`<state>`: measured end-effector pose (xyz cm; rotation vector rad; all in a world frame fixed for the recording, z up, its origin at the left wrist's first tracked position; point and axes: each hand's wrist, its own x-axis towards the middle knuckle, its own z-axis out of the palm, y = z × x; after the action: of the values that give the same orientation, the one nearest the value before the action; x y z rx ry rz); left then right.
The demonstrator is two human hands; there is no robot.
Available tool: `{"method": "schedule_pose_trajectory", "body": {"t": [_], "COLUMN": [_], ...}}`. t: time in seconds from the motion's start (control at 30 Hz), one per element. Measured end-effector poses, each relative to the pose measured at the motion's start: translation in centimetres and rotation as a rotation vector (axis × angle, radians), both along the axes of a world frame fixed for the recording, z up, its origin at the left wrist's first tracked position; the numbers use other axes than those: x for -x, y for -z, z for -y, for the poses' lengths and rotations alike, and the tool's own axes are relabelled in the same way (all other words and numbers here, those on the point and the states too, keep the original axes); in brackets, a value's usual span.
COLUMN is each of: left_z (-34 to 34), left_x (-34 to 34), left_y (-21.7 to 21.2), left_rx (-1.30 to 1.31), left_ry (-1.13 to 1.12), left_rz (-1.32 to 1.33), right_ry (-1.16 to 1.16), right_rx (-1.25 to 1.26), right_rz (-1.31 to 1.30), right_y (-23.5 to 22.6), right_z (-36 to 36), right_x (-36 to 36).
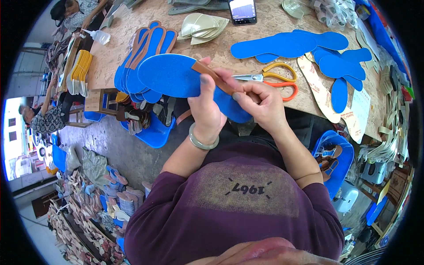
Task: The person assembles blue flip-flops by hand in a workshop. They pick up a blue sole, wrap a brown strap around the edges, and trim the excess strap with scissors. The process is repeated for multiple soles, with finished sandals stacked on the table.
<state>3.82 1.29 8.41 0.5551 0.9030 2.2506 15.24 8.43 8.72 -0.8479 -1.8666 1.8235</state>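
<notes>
A blue shoe insole (168, 76) is held up in front of me, over the near edge of the worktable. My left hand (206, 104) grips it around the middle, thumb raised on the near side and fingers behind. A brown strip (208, 72) lies along part of the insole's far edge. My right hand (263, 105) pinches the strip and the insole's edge near the narrower end. Scissors (265, 78) with one yellow and one orange handle lie on the table just beyond my right hand. To the left, a stack of blue insoles with brown edging (152, 42) rests on the table.
Plain blue insoles (274, 46) spread across the table's right side, beside white printed insole pieces (316, 84). Cream curved pieces (203, 26) and a phone (242, 12) lie farther back. A squeeze bottle (100, 37) is at left. Blue baskets (154, 131) flank me below; people work at far left.
</notes>
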Motion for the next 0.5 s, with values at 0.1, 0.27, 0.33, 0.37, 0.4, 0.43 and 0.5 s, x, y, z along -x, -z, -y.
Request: {"method": "schedule_pose_trajectory", "body": {"t": [0.1, 0.27, 0.33, 0.37, 0.4, 0.43, 0.5], "left_z": [-0.6, -0.3, 0.0, 0.2, 0.3, 0.4, 0.6], "left_x": [-1.8, -0.4, -0.4, -0.3, -0.2, -0.1, 0.2], "left_y": [0.5, 0.4, 0.2, 0.3, 0.3, 0.3, 0.2], "left_rx": [0.121, 0.02, 0.007, -0.003, -0.013, -0.039, -0.09], "left_ry": [0.008, 0.031, 0.032, 0.037, 0.043, 0.078, 0.148], "left_rz": [0.074, 0.074, 0.059, 0.027, -0.004, 0.0, 0.011], "right_ry": [0.033, 0.105, 0.087, 0.086, 0.084, 0.075, 0.058], "right_rx": [-0.034, 0.057, 0.115, 0.129, 0.143, 0.12, 0.073], "right_rz": [-0.156, -0.358, -0.348, -0.331, -0.314, -0.287, -0.233], "right_y": [1.7, 2.0, 2.1, 2.1, 2.0, 1.8, 1.2], "right_z": [-0.7, -0.3, -0.1, 0.2, 0.3, 0.4, 0.5], "right_x": [0.6, 0.0, -0.5, -0.8, -0.9, -1.0, -1.0]}}
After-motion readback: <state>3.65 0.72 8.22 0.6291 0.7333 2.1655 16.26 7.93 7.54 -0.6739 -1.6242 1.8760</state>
